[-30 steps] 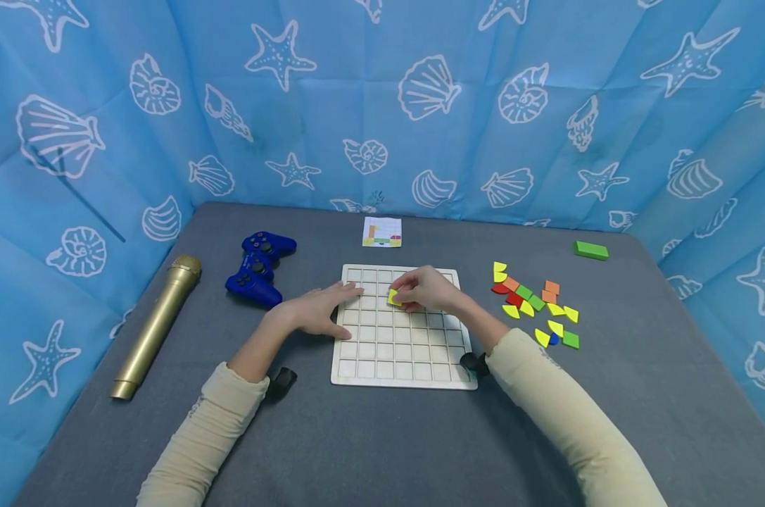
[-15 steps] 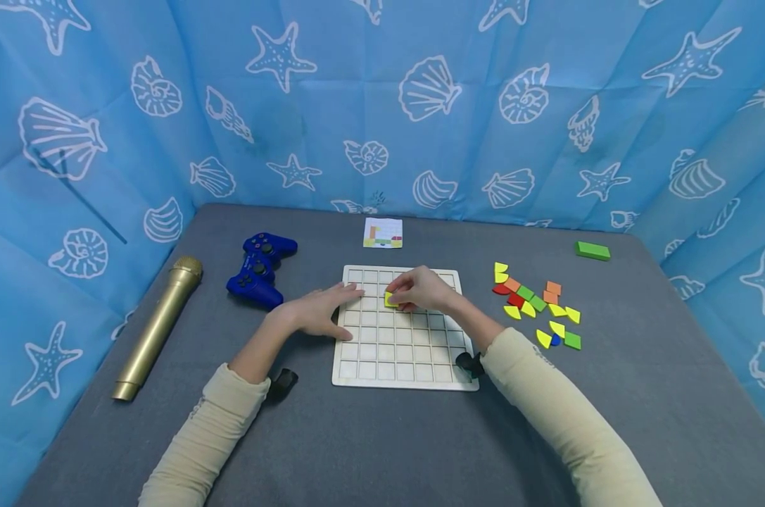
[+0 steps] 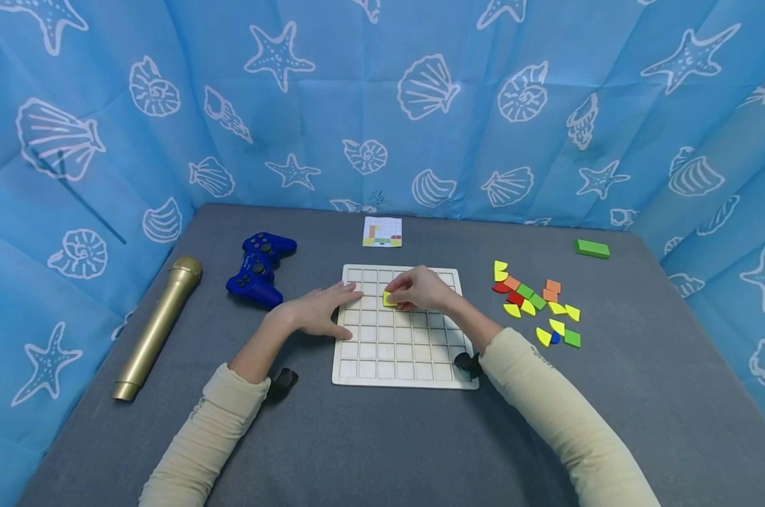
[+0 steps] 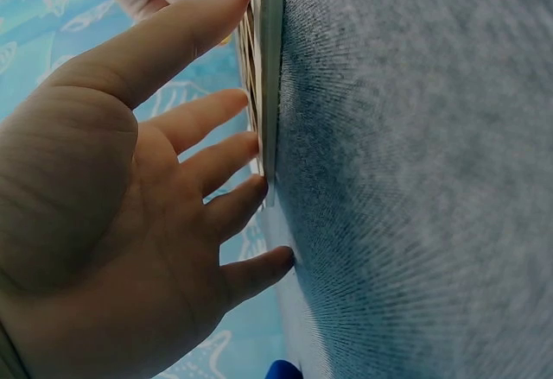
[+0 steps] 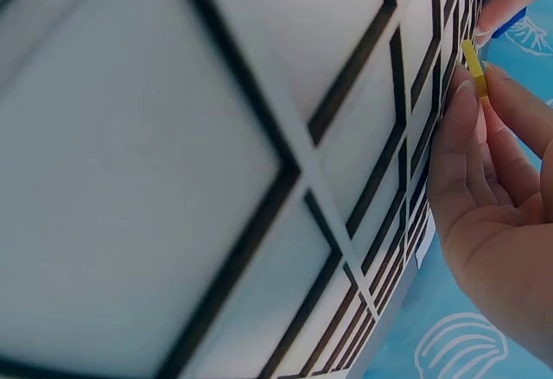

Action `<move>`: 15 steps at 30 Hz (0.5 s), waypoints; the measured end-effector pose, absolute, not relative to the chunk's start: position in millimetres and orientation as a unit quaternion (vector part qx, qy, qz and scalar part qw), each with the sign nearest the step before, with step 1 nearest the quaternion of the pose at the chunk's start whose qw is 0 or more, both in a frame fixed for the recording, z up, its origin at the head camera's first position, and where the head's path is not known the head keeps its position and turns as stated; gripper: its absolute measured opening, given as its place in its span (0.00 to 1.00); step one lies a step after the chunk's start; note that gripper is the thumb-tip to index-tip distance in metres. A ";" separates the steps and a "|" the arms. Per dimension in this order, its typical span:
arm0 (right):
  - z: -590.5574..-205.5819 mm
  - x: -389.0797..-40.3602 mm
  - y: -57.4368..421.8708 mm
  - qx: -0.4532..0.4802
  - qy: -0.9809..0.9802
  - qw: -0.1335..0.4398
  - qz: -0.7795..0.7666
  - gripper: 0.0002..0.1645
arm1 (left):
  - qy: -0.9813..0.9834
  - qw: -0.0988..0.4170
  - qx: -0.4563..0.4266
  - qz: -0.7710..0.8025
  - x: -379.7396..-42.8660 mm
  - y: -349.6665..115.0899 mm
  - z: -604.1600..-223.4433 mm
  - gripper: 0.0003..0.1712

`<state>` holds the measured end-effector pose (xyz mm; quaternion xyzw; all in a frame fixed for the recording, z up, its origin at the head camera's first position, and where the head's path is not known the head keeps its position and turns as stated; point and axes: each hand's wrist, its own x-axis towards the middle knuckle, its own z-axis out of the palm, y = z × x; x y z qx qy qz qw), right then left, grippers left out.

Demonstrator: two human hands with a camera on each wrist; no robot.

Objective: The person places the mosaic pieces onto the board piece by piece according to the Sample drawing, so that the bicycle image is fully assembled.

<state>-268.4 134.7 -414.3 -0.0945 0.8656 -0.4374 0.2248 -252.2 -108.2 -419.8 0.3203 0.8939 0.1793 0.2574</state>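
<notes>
Your right hand [image 3: 421, 289], nearer, pinches the yellow tile [image 3: 387, 301]; far edge of surface [image 3: 369, 443] lies beyond. Left hand [image 3: 317, 310]: fingers spread.

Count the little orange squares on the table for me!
3. One orange square sits beside a green tile; farther right, another orange square lies just behind the third orange square. The right sleeve might hide more.
</notes>
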 end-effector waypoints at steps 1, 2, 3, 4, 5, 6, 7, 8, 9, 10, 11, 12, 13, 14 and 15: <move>-414.3 -268.3 134.6 -0.094 0.866 0.223 -0.437 0.11 | 0.894 0.257 0.320 0.179 -252.2 -108.1 -419.5 0.48; -414.4 -268.2 134.5 -0.092 0.866 0.222 -0.438 0.11 | 0.894 0.257 0.320 0.178 -252.2 -108.0 -419.2 0.48; -414.6 -268.1 134.3 -0.093 0.867 0.221 -0.437 0.11 | 0.894 0.257 0.320 0.177 -252.0 -108.0 -418.9 0.48; -414.9 -268.0 134.1 -0.093 0.867 0.220 -0.437 0.11 | 0.894 0.257 0.320 0.177 -251.7 -107.9 -418.5 0.48; -415.2 -267.8 133.8 -0.095 0.868 0.218 -0.435 0.11 | 0.894 0.257 0.321 0.176 -251.4 -108.1 -418.2 0.48; -415.9 -268.0 133.5 -0.095 0.869 0.217 -0.434 0.11 | 0.894 0.256 0.322 0.177 -251.3 -108.2 -418.0 0.48; -416.4 -267.9 133.1 -0.095 0.871 0.214 -0.432 0.11 | 0.894 0.256 0.322 0.176 -251.1 -108.3 -417.8 0.48; -417.2 -267.9 132.7 -0.095 0.872 0.212 -0.431 0.11 | 0.894 0.256 0.323 0.177 -251.1 -108.4 -417.8 0.48; -418.0 -267.9 132.2 -0.096 0.874 0.210 -0.428 0.11 | 0.893 0.255 0.325 0.177 -251.1 -108.5 -417.9 0.48; -418.6 -267.6 131.9 -0.096 0.875 0.208 -0.426 0.10 | 0.893 0.254 0.326 0.177 -251.2 -108.6 -418.1 0.48; -419.2 -267.7 131.6 -0.096 0.876 0.205 -0.425 0.10 | 0.893 0.254 0.327 0.177 -251.5 -108.7 -418.5 0.48; -419.8 -267.5 131.4 -0.096 0.877 0.203 -0.425 0.10 | 0.893 0.253 0.329 0.177 -251.6 -108.5 -418.6 0.48; -419.9 -266.9 131.1 -0.097 0.877 0.202 -0.425 0.10 | 0.893 0.252 0.329 0.176 -251.7 -108.5 -418.9 0.48; -420.4 -266.6 131.1 -0.099 0.876 0.201 -0.427 0.10 | 0.893 0.251 0.330 0.176 -251.9 -108.4 -419.2 0.48; -420.9 -266.1 131.3 -0.101 0.875 0.200 -0.429 0.10 | 0.893 0.251 0.330 0.176 -252.0 -108.2 -419.4 0.48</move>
